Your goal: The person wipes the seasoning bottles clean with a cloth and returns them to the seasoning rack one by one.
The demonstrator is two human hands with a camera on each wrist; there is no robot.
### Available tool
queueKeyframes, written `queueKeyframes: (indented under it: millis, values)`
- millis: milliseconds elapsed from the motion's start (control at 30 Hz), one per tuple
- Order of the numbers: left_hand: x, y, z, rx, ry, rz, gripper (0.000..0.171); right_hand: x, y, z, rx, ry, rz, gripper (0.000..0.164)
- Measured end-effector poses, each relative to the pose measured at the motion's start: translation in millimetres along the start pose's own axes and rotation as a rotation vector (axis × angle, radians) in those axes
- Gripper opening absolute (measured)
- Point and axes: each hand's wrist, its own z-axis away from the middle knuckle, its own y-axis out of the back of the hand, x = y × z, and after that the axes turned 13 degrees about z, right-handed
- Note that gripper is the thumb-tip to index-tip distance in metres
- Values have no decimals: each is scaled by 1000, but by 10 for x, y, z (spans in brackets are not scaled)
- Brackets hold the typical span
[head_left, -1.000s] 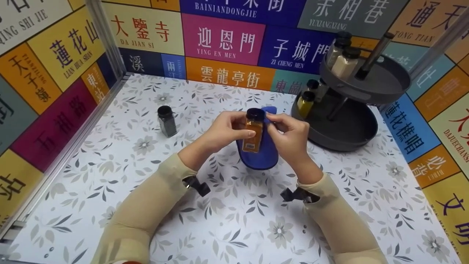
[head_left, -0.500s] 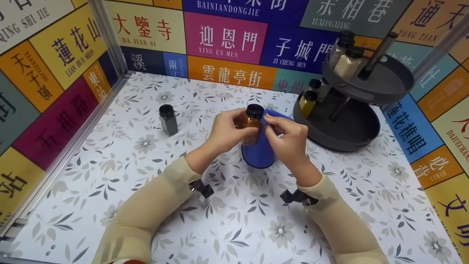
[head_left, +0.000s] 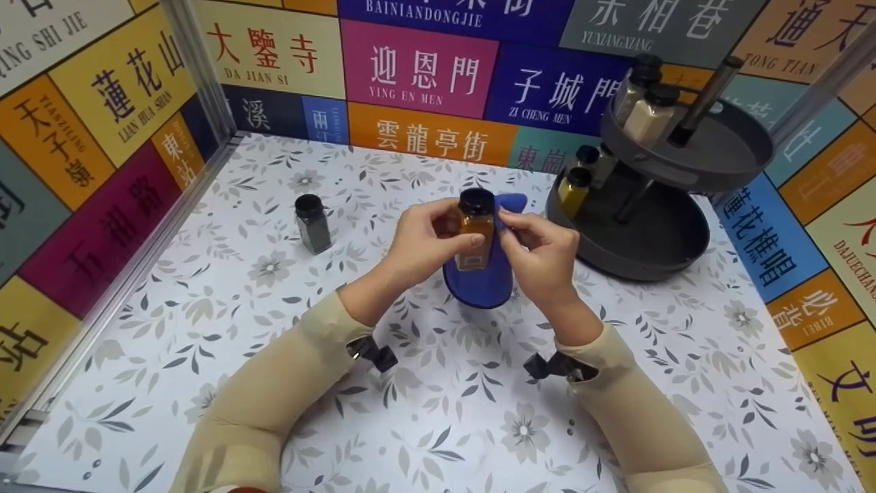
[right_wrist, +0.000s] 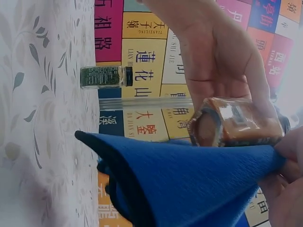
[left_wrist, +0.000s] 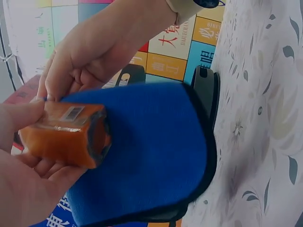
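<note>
Orange bottle: we see the orange bottle (head_left: 479, 255) held clear of the table (head_left: 438, 418), black cap on and uppermost.
Left hand: our left hand (head_left: 426, 241) has its thumb and fingers wrapped round the bottle's body.
Right hand: our right hand (head_left: 543, 255) pinches the blue cloth (head_left: 483, 293) between thumb and fingers, just beside the cap.
Cloth: it hangs down behind the bottle; we cannot tell whether it touches the glass.
Done: the bottle is lifted and the cloth gripped, so we judge wiping to be under way.
Left: probably more wiping, then setting the bottle down; we cannot tell how clean it is.
Other bottles: a dark jar (head_left: 314, 229) stands apart on the table, and more sit on the two-tier rack (head_left: 674, 257); we cannot say whether these are finished.
</note>
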Motion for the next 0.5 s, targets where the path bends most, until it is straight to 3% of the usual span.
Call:
queueKeyframes:
  millis: [200, 500]
  values:
    - [61, 55, -17, 122, -13, 25, 45, 3, -76, 61, -53, 8, 19, 24]
    - [31, 92, -53, 218, 3, 123, 44, 76, -155, 109, -94, -49, -20, 23]
